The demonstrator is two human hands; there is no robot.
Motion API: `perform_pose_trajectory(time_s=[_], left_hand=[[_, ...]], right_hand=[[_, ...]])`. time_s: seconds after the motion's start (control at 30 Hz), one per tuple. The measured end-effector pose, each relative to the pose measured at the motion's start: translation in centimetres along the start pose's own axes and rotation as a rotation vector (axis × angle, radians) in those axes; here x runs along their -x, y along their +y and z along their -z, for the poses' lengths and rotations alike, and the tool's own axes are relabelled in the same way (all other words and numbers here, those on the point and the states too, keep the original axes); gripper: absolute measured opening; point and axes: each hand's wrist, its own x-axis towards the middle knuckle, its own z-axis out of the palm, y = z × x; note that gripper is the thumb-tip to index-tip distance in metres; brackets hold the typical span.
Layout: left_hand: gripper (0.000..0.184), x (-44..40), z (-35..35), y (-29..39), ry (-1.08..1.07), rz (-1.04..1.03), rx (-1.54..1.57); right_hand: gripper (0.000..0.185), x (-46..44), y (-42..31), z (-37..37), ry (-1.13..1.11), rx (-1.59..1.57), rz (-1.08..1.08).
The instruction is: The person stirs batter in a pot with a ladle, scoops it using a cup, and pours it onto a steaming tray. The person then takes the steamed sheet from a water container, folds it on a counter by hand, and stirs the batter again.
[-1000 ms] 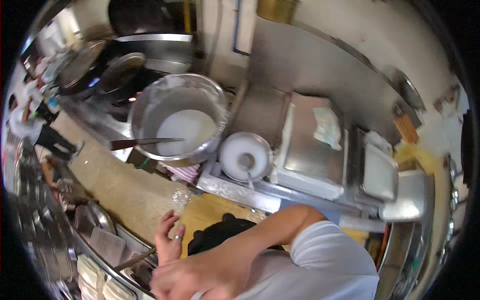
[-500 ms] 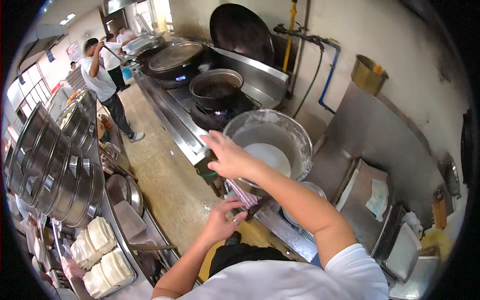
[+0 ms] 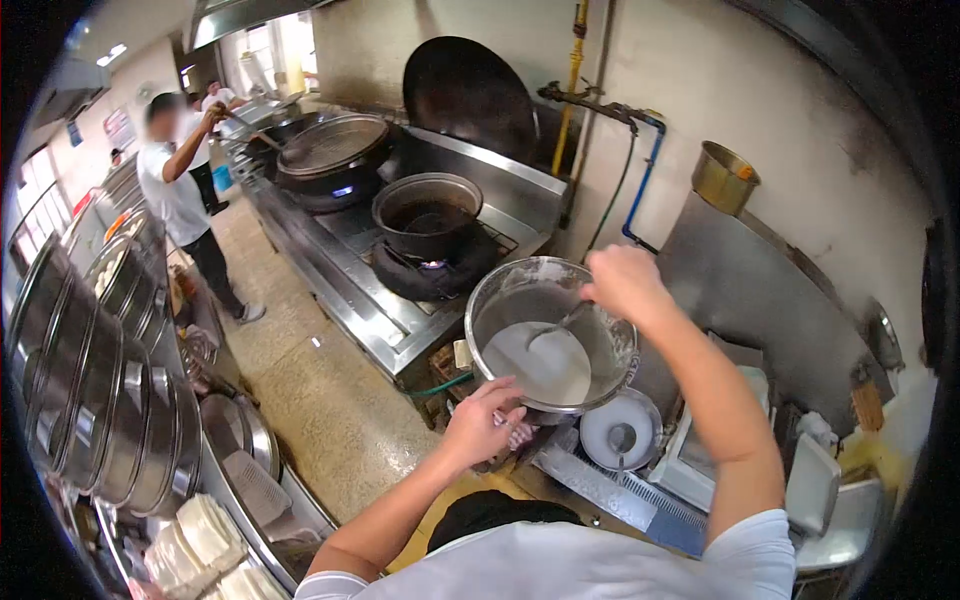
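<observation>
My right hand [image 3: 630, 285] is closed around the handle of a metal ladle [image 3: 553, 328] at the right rim of a large metal bowl [image 3: 482, 350]. The ladle's head dips into the white liquid [image 3: 535, 365] in the bowl. My left hand [image 3: 485, 425] is at the near left rim, fingers curled on a pink-and-white striped cloth [image 3: 517, 432]. Whether the cloth touches the rim is hard to tell. Right of the large bowl sits a smaller bowl of white liquid [image 3: 612, 415] with a second ladle [image 3: 621, 440] in it.
A dark pot [image 3: 427, 225] stands on a lit burner, with a covered wok [image 3: 335, 150] beyond it. Steamer baskets [image 3: 100, 400] are stacked left, above white wrapped packs [image 3: 205, 535]. A person [image 3: 170, 190] works farther along the stove. A metal container [image 3: 725, 178] rests on the ledge.
My right hand has moved from the bowl's left side to its right rim, and the ladle now shows in the liquid. My left hand has come closer to the near rim. The view has shifted.
</observation>
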Motion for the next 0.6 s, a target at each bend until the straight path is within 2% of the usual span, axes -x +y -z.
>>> perform_pose_trajectory(time_s=[0.13,0.2,0.3,0.4,0.5,0.6], left_hand=[[0.033,-2.2,-0.5,-2.5,-0.023,-0.052,-0.218],[0.033,-2.6,-1.2,-4.3,-0.027,-0.096,-0.232],[0.031,-2.7,-1.6,-5.5,-0.029,-0.125,-0.216],[0.027,-2.7,-2.1,-6.1,-0.009,-0.135,-0.205],[0.026,-2.6,-2.0,-5.6,-0.009,-0.086,-0.181],[0.027,-2.5,-2.3,-5.8,0.004,-0.089,-0.184]], right_hand=[[0.035,4.7,2.2,-5.0,-0.279,0.269,0.084],[0.026,7.9,1.9,-6.6,-0.248,0.198,0.093],[0.016,11.1,0.8,-7.6,-0.321,0.189,0.115],[0.012,12.3,-0.6,-4.7,-0.443,0.201,0.149],[0.032,12.7,-0.8,-2.5,-0.478,0.155,0.116],[0.033,12.7,-0.8,-0.9,-0.516,0.098,0.100]])
